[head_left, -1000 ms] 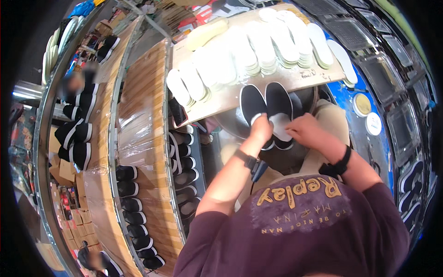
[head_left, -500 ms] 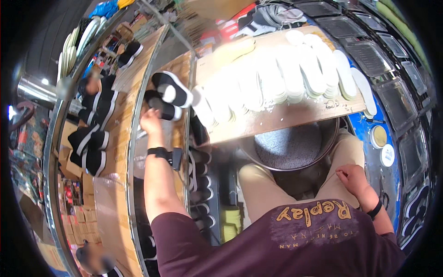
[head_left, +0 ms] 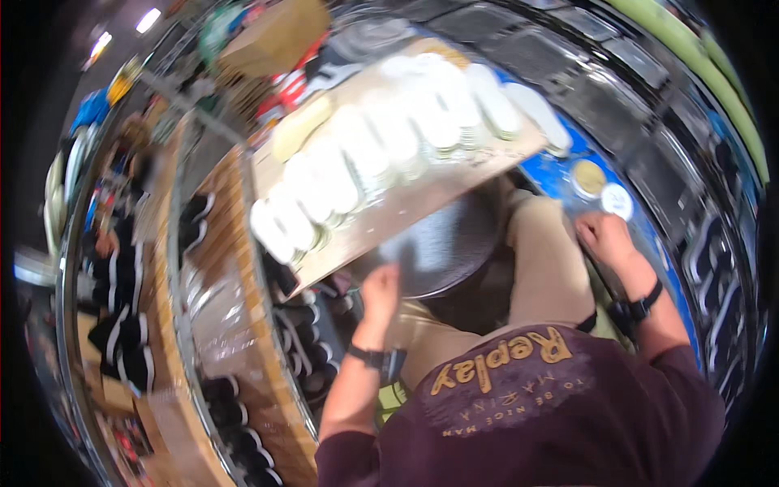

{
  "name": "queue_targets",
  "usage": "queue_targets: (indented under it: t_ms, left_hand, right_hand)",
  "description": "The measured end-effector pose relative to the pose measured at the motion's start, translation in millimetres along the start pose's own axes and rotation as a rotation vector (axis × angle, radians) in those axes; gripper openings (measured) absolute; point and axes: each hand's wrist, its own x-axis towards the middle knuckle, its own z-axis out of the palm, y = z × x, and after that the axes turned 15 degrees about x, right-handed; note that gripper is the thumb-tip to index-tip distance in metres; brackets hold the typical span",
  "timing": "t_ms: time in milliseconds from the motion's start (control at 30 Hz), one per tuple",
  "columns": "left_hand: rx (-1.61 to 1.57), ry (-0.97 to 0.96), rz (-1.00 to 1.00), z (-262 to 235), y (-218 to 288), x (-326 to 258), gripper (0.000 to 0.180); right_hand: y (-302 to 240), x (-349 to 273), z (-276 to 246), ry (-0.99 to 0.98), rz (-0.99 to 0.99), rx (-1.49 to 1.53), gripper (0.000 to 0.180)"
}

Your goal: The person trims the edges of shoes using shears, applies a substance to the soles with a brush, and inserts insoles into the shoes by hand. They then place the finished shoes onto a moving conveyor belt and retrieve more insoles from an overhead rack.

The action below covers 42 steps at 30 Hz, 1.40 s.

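Note:
My left hand [head_left: 380,294], with a dark watch on its wrist, reaches forward to the near edge of a dark round metal pan [head_left: 442,247] on my lap and holds nothing. The pan sits partly under a wooden board [head_left: 406,207] carrying rows of white shoe soles [head_left: 381,150]. My right hand [head_left: 604,239], also with a dark wristband, lies beside my right knee [head_left: 548,260], empty as far as the blur shows. Close beyond it on the blue floor are two small round lids, one tan [head_left: 590,177] and one white [head_left: 617,200].
To my left runs a long wooden rack [head_left: 235,325] with several pairs of black slip-on shoes [head_left: 304,341] on its shelves. More black shoes [head_left: 122,341] lie farther left. Other people sit at the far left. Dark metal shelving [head_left: 698,162] curves along the right.
My left hand carried a pair of black shoes from the pan out to the rack on the left, let go of them, and has come back empty to the pan. The view has swung right.

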Motion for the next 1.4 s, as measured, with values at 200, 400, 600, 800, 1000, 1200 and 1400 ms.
queue_targets:
  t_ms: [200,400,600,800,1000,1200,1400]
  left_hand:
    - [0.213,-0.050,0.199,63.6,25.0,-68.8,0.045]
    - [0.370,-0.008,0.227,77.9,27.3,-75.8,0.049]
    - [0.452,-0.031,0.195,80.8,33.9,-72.9,0.049]
    - [0.479,0.002,0.173,81.2,24.7,-75.2,0.049]
    - [0.234,-0.063,0.127,70.2,39.8,-63.1,0.036]
    - [-0.083,-0.083,0.172,45.9,112.3,-65.9,0.027]
    - [-0.696,-0.375,-0.048,30.3,128.7,-79.8,0.056]
  right_hand:
    - [98.4,-32.6,-42.6,0.120,0.252,-0.053,0.016]
    - [247.9,-128.9,-110.0,0.489,0.514,-0.276,0.033]
    - [298.7,-210.1,-176.0,0.476,1.104,-0.463,0.053]
    - [298.5,-186.7,-190.9,0.471,1.077,-0.088,0.054]
    - [156.3,-95.3,-118.1,0.646,0.262,-0.324,0.041]
    - [57.3,-36.7,-18.0,0.245,-0.287,0.205,0.035]
    - [-54.6,19.0,110.1,-0.225,-0.676,0.301,0.025]
